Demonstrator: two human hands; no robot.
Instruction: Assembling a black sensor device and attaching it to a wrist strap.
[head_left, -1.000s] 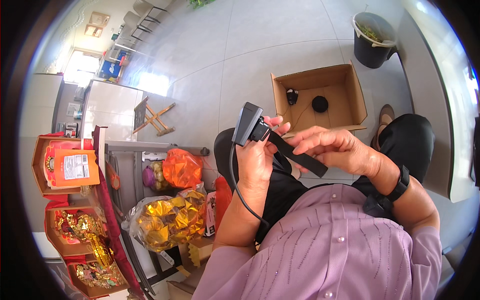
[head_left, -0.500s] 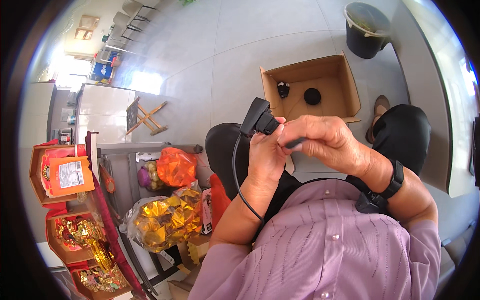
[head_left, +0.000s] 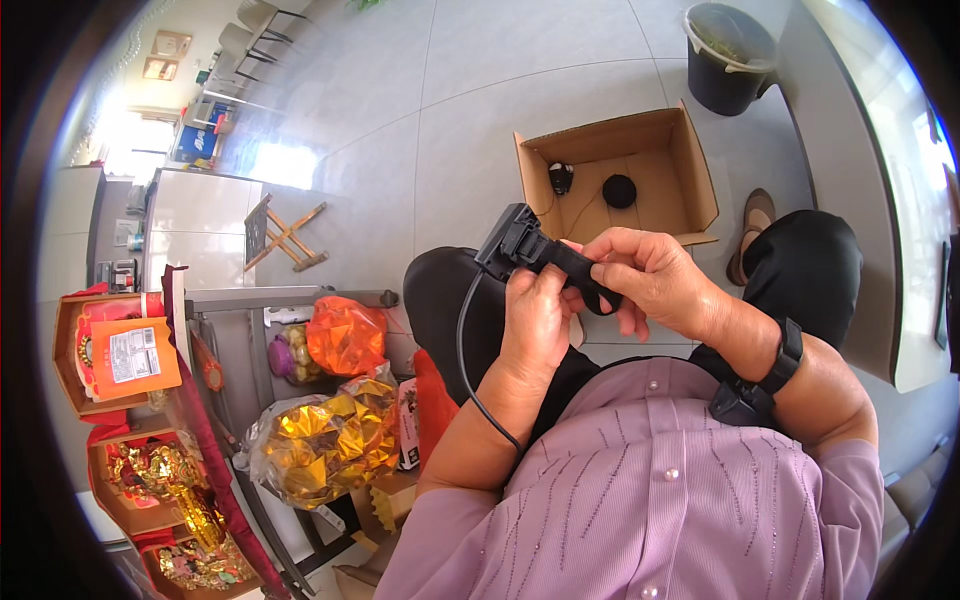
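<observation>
In front of my lap I hold a small black box-shaped device (head_left: 508,242) with a clip-like part and a thin cable (head_left: 464,345) that runs down along my left forearm. A black strap (head_left: 578,268) extends from the device to the right and curls at its end. My left hand (head_left: 533,315) is closed under the strap, its thumb and fingers pressed against it beside the device. My right hand (head_left: 655,280) pinches the strap between thumb and index finger, its other fingers curled below. A black band with a similar small black device (head_left: 745,402) is around my right wrist.
Ahead on the floor stands an open cardboard box (head_left: 705,190) with a round black thing (head_left: 619,191) and a small black item (head_left: 561,178) inside. A black bucket (head_left: 722,90) is at the far right. To the left are a folding stool (head_left: 290,238), gold-filled bag (head_left: 325,440) and boxes of ornaments.
The device has turned and more of the strap now shows between my hands. My right hand has shifted slightly and its lower fingers have loosened downward.
</observation>
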